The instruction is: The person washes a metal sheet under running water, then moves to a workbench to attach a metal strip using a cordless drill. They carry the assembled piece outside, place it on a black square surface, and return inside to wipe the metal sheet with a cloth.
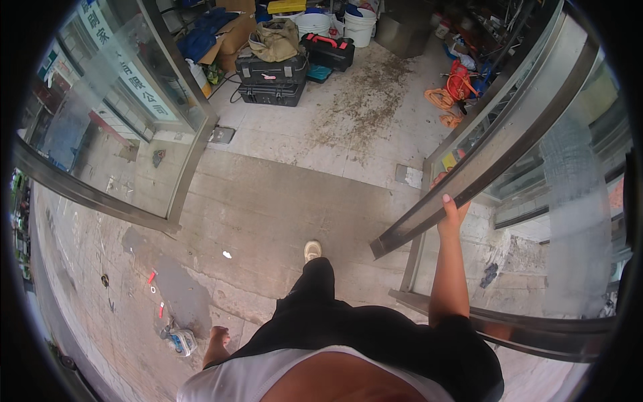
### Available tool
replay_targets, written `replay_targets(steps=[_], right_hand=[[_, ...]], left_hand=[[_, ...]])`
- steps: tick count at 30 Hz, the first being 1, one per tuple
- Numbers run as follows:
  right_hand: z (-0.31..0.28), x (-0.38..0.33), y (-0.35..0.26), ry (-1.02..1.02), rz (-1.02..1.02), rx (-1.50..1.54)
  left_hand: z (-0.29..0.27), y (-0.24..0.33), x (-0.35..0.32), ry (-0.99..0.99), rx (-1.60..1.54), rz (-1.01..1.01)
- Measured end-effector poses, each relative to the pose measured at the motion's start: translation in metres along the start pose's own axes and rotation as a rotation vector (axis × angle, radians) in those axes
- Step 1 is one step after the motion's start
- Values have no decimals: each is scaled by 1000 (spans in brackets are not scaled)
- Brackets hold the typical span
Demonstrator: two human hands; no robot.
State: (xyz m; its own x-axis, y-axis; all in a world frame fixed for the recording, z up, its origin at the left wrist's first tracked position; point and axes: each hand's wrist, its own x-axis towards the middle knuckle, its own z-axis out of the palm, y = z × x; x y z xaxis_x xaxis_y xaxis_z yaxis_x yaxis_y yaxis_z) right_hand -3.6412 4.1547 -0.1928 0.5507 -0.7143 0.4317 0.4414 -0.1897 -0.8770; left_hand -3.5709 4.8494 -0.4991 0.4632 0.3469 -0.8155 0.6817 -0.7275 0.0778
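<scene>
My right hand [453, 213] is closed round the metal edge of a glass door [482, 157]. Its thumb lies on the near side of the frame, with fingertips showing past the far side. The door stands swung open at the right. My left hand [220, 336] hangs low beside my body, with no object visible in it. Its fingers are foreshortened and too small to make out clearly. On the ground left of that hand lies a clear plastic bag [181, 340] with something bluish inside. One foot in a light shoe [313, 250] is forward in the doorway.
Another glass panel [114, 114] frames the left side of the doorway. Inside, stacked black tool cases [271, 77], a red-handled toolbox [328, 51] and white buckets [360, 28] stand at the back. An orange hose or strap [439, 99] lies at the right. Dirt [365, 100] covers part of the floor.
</scene>
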Motion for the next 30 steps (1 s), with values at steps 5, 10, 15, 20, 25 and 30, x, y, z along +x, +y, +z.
replay_targets(steps=[5,10,15,20,25,30], right_hand=[[11,117,-1,96,2,-15],[-18,202,10,197,25,-146],[-42,299,31,218,96,-324],[-52,415,48,261,106,-334],[-43,541,82,215,150,-252],[-20,674,145,229,111,-96]], left_hand=[[-36,415,5,132,-79,1029],[-13,728,-151,-301,-390,1380],[31,817,-174,-377,-48,1317],[-16,749,-105,-131,466,846],[-69,703,-95,-58,344,297],[-66,834,-123,215,-19,588]])
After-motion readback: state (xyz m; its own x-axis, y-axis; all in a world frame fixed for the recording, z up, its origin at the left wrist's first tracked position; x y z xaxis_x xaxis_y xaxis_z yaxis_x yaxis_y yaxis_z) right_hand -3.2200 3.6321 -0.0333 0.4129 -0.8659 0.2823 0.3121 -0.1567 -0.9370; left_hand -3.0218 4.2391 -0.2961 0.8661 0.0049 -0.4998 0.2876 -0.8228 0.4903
